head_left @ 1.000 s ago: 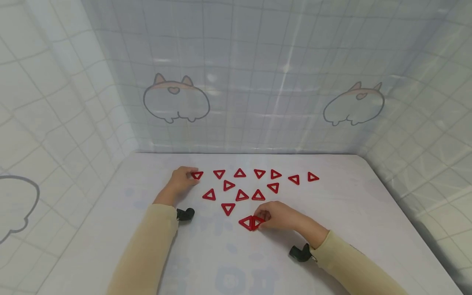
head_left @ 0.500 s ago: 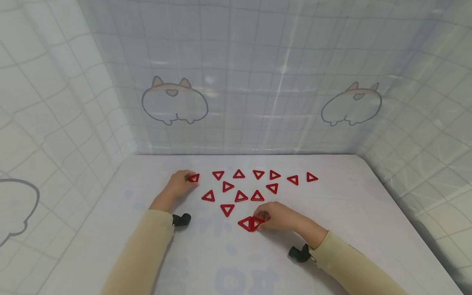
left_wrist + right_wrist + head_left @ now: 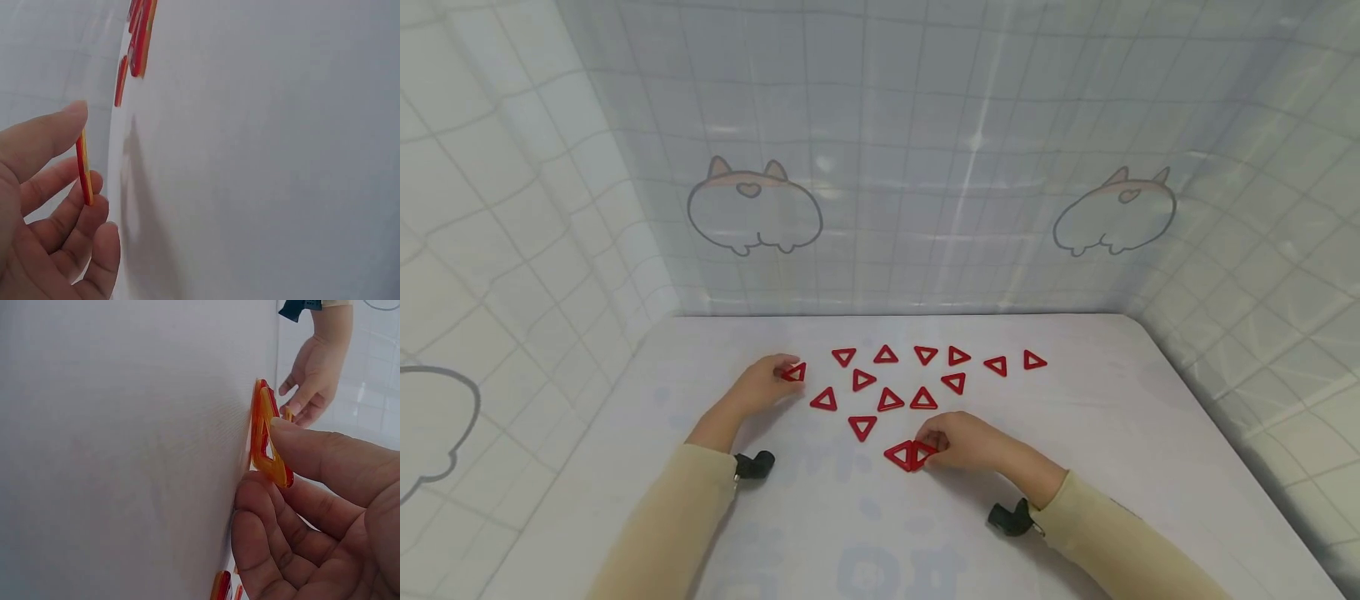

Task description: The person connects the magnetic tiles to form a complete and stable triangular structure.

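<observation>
My left hand (image 3: pixel 752 387) is at the left of the scattered pieces in the head view. It pinches a red hollow triangle tile (image 3: pixel 84 165) between thumb and fingers, its edge red and yellow in the left wrist view. A shadow falls on the table beside that hand. Near the front middle, my right hand (image 3: pixel 968 442) pinches a second triangle tile (image 3: pixel 282 469) by its right-hand corner. That tile stands side to side with another triangle tile (image 3: pixel 895 462), so the two form a diamond. Thumb above and fingers below grip it in the right wrist view.
Several loose red triangle tiles (image 3: pixel 862 418) lie spread over the back middle of the white table (image 3: pixel 1112 433), pointing different ways. Tiled-pattern sheets (image 3: pixel 880 250) rise behind and on both sides. Dark devices (image 3: pixel 1011 518) are strapped to both wrists.
My left hand has lifted its tile from the back left and drawn it toward me, turning it on the way. The right hand stays in place on its tile.
</observation>
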Demonstrator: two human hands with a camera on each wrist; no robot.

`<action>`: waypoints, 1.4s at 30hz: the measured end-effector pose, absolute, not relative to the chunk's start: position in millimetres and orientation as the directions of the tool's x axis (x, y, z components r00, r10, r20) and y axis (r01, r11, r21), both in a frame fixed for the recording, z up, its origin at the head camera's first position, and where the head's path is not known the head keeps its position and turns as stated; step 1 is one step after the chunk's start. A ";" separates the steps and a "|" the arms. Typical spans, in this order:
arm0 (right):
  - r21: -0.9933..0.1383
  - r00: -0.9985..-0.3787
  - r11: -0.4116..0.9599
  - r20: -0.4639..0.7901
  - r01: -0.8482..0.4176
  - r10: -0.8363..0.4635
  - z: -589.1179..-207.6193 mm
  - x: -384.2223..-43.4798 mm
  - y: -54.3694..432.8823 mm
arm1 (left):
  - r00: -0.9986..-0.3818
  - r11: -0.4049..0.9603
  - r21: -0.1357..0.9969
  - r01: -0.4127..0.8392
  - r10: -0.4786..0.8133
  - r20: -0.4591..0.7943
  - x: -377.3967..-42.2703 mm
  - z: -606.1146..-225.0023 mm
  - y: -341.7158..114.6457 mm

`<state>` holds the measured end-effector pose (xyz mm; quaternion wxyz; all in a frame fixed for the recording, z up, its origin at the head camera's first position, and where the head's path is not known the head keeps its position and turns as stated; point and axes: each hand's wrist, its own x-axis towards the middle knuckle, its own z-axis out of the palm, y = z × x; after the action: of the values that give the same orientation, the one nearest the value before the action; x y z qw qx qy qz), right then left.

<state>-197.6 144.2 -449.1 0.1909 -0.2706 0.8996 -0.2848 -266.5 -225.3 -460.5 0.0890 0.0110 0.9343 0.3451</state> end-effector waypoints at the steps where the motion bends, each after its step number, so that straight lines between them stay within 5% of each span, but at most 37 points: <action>1: -0.615 -0.781 0.692 -0.189 -0.379 -0.596 -449.5 -197.7 144.3 | -0.983 0.763 0.645 -0.035 0.089 -0.158 -264.9 -459.4 -224.3; 23: -0.597 -0.788 0.697 -0.168 -0.397 -0.593 -447.4 -197.3 145.3 | -0.967 0.774 0.631 0.057 0.199 -0.157 -228.9 -446.4 -188.7; 42: -0.597 -0.801 0.709 -0.174 -0.377 -0.573 -447.9 -198.2 145.3 | -0.873 0.699 0.678 0.228 0.455 -0.175 -194.3 -440.0 -149.2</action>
<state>-198.2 145.3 -447.9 0.1761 -0.2616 0.9074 -0.2780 -194.3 -149.2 -440.0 0.1669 0.1883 0.9065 0.3391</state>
